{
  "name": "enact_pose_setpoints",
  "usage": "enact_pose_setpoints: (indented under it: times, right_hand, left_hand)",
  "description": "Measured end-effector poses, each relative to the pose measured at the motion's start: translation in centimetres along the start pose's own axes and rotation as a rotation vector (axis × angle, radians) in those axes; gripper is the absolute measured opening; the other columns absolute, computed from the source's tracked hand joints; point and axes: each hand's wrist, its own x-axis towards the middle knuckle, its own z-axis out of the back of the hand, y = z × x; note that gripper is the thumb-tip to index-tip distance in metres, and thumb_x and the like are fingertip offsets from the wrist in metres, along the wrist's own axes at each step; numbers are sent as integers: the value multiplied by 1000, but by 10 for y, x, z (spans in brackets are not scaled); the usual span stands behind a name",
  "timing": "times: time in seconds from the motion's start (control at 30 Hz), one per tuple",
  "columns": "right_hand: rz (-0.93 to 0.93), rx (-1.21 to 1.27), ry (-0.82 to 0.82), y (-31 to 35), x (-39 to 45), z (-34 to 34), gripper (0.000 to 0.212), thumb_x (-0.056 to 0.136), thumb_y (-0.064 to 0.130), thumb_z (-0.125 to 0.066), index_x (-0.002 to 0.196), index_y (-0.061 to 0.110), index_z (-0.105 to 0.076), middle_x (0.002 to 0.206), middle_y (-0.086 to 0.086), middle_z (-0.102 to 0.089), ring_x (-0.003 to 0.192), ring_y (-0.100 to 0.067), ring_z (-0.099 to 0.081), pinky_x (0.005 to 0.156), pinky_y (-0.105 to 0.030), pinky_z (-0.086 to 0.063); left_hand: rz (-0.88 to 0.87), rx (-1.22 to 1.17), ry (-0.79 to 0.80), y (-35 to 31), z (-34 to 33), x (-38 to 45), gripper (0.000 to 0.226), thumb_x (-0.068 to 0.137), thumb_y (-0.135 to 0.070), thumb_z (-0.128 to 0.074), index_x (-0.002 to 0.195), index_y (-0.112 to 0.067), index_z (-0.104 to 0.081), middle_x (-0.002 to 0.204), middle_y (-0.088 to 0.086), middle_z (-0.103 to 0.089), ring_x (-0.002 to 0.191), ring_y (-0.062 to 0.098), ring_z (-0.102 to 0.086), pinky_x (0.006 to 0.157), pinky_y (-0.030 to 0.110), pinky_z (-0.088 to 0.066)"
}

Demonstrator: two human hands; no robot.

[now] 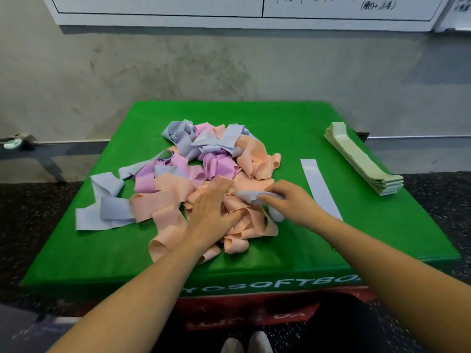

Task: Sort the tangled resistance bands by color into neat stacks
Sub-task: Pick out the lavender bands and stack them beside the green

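A tangled pile of resistance bands (204,169) in blue, pink and orange covers the middle of the green box top (293,128). My left hand (211,210) presses flat on the orange bands (165,200) at the near side of the pile. My right hand (288,200) pinches a blue band (248,195) that sticks out of the orange ones. One blue band (318,184) lies flat and straight to the right of the pile. A neat stack of green bands (362,159) sits at the far right edge.
The box stands against a grey concrete wall (229,64), with dark speckled floor (30,212) on both sides. White shoes (246,343) show at the bottom, in front of the box. A whiteboard (229,8) hangs above.
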Motion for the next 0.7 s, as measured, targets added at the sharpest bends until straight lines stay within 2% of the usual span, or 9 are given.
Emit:
enact_pose_setpoints:
  times: [0.1,0.2,0.3,0.37,0.43,0.5,0.6,0.67,0.7]
  right_hand:
    - [-136,274,-165,2,-10,6,21,96,26,-64,78,16,-64,76,3,-57,68,-5,-48,68,-22,-38]
    - [-309,709,-300,2,-9,11,17,96,20,-59,81,11,-58,84,-11,-55,80,-17,-50,76,-38,-43]
    - [-483,1082,-308,1,-2,13,13,92,19,-56,97,7,-57,96,-19,-58,88,-27,-57,75,-40,-52]
    - [-555,1121,-302,-2,0,14,12,91,16,-54,98,7,-52,91,-17,-57,80,-26,-61,68,-36,-55]
    - [-598,1014,-303,-3,-1,17,7,92,12,-52,94,9,-45,79,-10,-52,63,-20,-60,62,-34,-48]
    - [-583,722,-285,-7,-3,18,14,94,15,-54,103,12,-43,77,-6,-48,53,-16,-52,54,-31,-40]
    - [-439,335,-190,-6,-8,21,41,93,23,-61,125,21,-35,81,-7,-51,59,-19,-51,54,-31,-43]
    - [-290,58,-58,-1,-11,22,52,91,36,-66,132,30,-35,90,-8,-61,68,-21,-58,62,-31,-48]
    - [-233,-102,27,0,-12,22,57,88,47,-68,135,33,-38,105,-8,-66,83,-22,-63,72,-33,-51]
  left_hand:
    - [14,-18,10,1,1,-3,70,79,-48,-72,142,-42,-41,137,-5,-55,121,18,-50,103,42,-43]
    - [16,2,42,0,2,-3,70,82,-42,-70,145,-44,-39,144,-4,-51,127,21,-47,107,45,-39]
    - [-16,29,80,3,2,-4,72,87,-40,-65,147,-55,-28,151,-6,-45,136,22,-39,114,46,-32]
    - [-40,-8,80,4,3,-6,78,88,-37,-62,143,-69,-17,148,-5,-46,136,19,-38,115,41,-28]
    - [-70,-66,52,3,5,-8,82,86,-30,-59,138,-76,-14,143,-8,-50,133,15,-40,114,37,-28]
    - [-96,-118,24,5,4,-7,79,83,-21,-55,138,-72,-28,138,-16,-50,131,12,-43,114,43,-33]
    - [-121,-151,21,13,-1,-3,59,77,-13,-50,121,-49,-67,139,-19,-52,133,14,-44,112,50,-35]
    - [-99,-133,29,17,-4,-2,52,74,-13,-48,109,-40,-76,139,-18,-53,132,16,-44,112,50,-33]
    - [-79,-112,43,18,-5,-1,51,74,-15,-47,107,-40,-76,140,-17,-54,132,17,-44,112,50,-32]
